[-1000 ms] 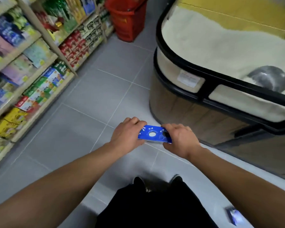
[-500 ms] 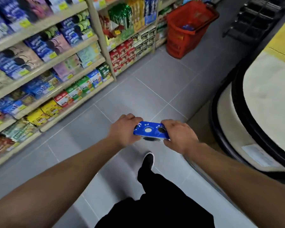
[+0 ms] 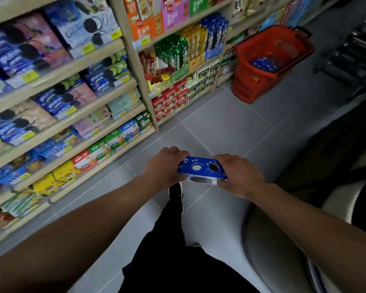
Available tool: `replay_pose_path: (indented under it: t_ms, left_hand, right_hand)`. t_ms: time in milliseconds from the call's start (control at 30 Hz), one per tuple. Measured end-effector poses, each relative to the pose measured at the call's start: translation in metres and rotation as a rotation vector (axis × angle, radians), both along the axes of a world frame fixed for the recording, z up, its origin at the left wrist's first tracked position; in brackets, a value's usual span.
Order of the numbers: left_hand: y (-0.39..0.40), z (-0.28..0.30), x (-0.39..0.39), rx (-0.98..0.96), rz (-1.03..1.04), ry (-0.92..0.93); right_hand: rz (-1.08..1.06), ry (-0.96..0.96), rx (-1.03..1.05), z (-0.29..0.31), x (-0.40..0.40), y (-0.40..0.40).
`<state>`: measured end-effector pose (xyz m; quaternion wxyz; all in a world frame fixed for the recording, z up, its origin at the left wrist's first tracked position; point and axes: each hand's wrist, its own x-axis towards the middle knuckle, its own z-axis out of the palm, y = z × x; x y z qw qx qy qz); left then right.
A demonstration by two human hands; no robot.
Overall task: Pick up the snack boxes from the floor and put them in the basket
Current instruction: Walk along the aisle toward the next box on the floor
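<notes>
My left hand [image 3: 167, 166] and right hand [image 3: 237, 174] clamp the blue snack box [image 3: 201, 170] by its ends; I carry it level toward the red basket [image 3: 245, 85].

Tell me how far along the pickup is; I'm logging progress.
Done: blue packaging already lies inside the red basket. In hand: a blue snack box, gripped at its ends by the left hand and right hand. Left: carrying it to the basket.
</notes>
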<state>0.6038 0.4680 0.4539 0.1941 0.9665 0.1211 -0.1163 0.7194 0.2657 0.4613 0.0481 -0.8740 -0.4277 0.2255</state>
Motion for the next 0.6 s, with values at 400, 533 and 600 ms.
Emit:
replay_pose_path:
  t_ms: [400,533,600]
  left_hand:
    - [0.106,-0.005,0.274,-0.075,-0.255,-0.068]
    - [0.111,-0.003,0.361,-0.102,-0.337,-0.049]
    - [0.111,-0.003,0.405,-0.122,-0.365,-0.052]
  right_hand:
    - [-0.307,0.027,-0.054,0.017,0.218,0.082]
    - [-0.409,0.040,-0.061,0.018,0.283,0.081]
    - [-0.438,0.024,-0.056,0.016,0.319,0.080]
